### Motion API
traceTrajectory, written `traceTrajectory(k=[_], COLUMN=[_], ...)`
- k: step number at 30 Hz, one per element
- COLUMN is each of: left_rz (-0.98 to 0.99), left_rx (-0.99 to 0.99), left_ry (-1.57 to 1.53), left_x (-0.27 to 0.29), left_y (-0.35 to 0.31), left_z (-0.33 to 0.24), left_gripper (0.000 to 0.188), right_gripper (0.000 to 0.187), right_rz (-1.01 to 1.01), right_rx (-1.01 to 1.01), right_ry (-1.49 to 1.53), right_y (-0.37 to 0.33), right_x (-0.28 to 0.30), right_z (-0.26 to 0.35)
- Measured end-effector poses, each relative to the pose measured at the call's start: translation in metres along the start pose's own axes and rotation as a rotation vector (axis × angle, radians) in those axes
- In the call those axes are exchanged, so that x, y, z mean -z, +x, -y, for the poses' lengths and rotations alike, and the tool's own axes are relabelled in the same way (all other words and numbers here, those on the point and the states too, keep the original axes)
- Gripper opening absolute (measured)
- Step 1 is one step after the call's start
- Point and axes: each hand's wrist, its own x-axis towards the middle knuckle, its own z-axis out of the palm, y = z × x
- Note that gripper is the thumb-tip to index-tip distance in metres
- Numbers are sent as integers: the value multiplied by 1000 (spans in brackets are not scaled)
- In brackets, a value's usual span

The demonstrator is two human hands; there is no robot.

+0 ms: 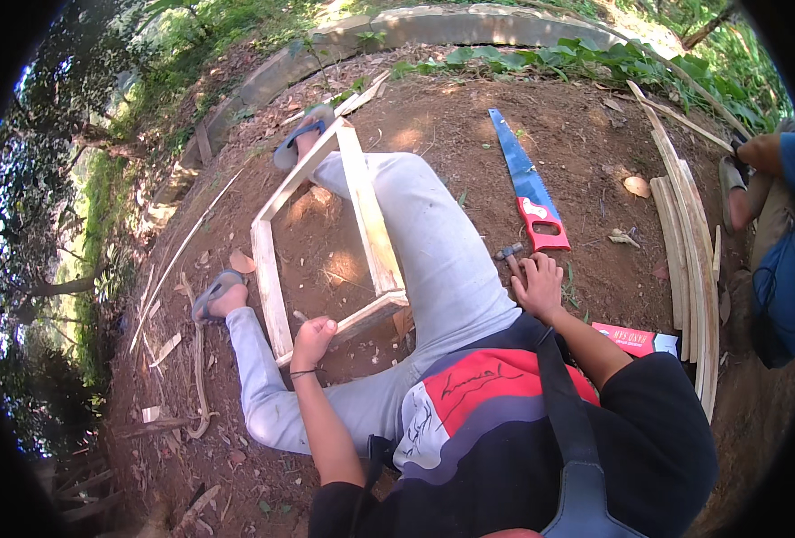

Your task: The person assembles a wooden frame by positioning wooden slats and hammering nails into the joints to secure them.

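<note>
A four-sided frame of pale wooden strips (369, 211) leans across my legs, with its near strip beside my left hand (314, 342). The fingers of that hand are closed around this near strip, close to its left corner. Over on the right, my right hand (541, 282) is down at the ground beside my thigh. Its fingers curl over the handle of a hammer (509, 255); the metal head shows past the fingertips, while most of the handle is hidden. Beyond it lies a hand saw (525, 175) with a blue blade and a red handle.
Long wooden strips (684, 242) lie on the soil at the right, near a red and white saw sleeve (635, 339). Another person (778, 242) sits at the right edge. Scraps and dry leaves litter the left; a low concrete border (415, 31) curves behind.
</note>
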Motion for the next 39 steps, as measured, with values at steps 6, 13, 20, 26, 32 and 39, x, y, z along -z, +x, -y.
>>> traceTrajectory(k=[6, 13, 20, 26, 32, 39], left_rz=[63, 252, 286, 440, 290, -111], left_rx=[104, 280, 342, 440, 584, 674], left_ry=[268, 136, 231, 391, 307, -151], left_x=[-13, -17, 3, 11, 3, 11], left_y=[8, 19, 21, 20, 3, 6], left_z=[14, 4, 60, 71, 123, 113], left_gripper=[55, 55, 56, 53, 52, 48], right_gripper=[37, 37, 36, 19, 15, 17], right_rz=[-15, -7, -20, 125, -2, 116], right_rx=[17, 41, 67, -13, -262, -816], right_ry=[-43, -59, -59, 47, 325, 122], right_y=[-1, 1, 4, 5, 10, -138], right_x=[-13, -14, -13, 2, 93, 177], right_z=[-4, -7, -1, -19, -117, -269])
